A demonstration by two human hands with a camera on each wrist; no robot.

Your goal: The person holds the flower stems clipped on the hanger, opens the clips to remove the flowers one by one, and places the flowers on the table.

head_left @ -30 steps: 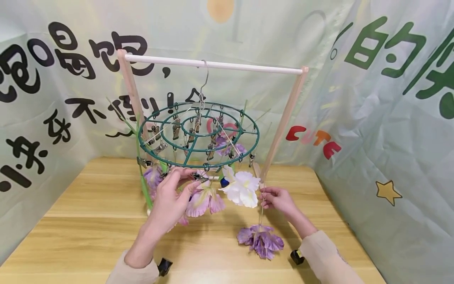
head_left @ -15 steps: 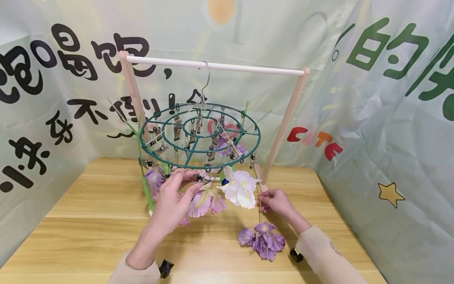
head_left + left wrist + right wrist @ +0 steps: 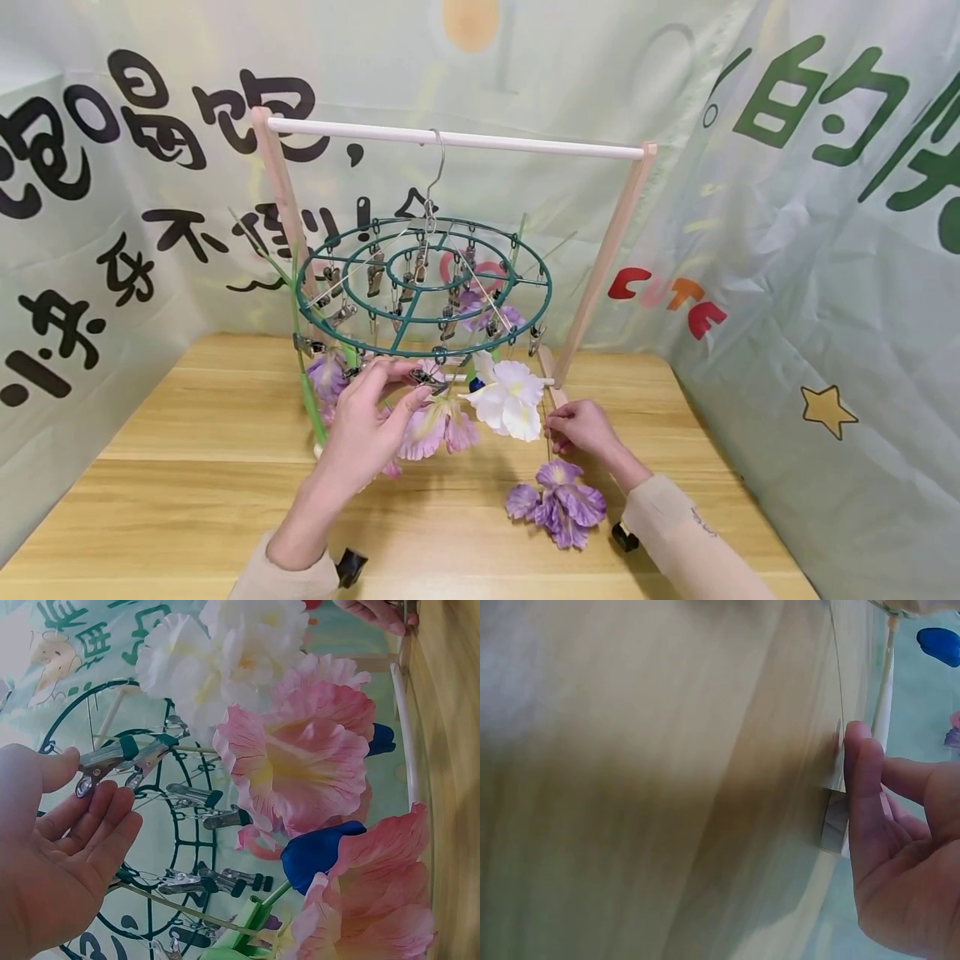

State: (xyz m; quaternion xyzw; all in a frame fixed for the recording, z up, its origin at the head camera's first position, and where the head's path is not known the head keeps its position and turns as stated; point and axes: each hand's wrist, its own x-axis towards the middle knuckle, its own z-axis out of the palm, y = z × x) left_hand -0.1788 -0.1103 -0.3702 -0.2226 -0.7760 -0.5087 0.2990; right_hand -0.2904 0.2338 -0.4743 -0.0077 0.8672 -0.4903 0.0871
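In the head view my left hand (image 3: 363,429) pinches a metal clip (image 3: 427,381) hanging from the front of a round green clip hanger (image 3: 406,319). The left wrist view shows the thumb and a fingertip on this clip (image 3: 103,757), the other fingers spread below. Low on the right, my right hand (image 3: 588,429) pinches the thin stem of a purple artificial flower (image 3: 562,504), whose bloom hangs downward. Between the hands, a white flower (image 3: 510,400) and a pink flower (image 3: 427,429) hang head down. In the right wrist view the purple bloom is hidden.
A wooden rack (image 3: 600,258) with a white rod (image 3: 525,144) carries the hanger over the wooden table (image 3: 187,500). More flowers hang at left, including a purple one (image 3: 326,375) with a green stem. A blue bud (image 3: 315,855) hangs among the blooms. Printed cloth (image 3: 810,250) surrounds the table.
My right hand shifts slightly left, and the purple bloom below it turns and moves a little right and up. My left hand keeps its pinch on the clip.
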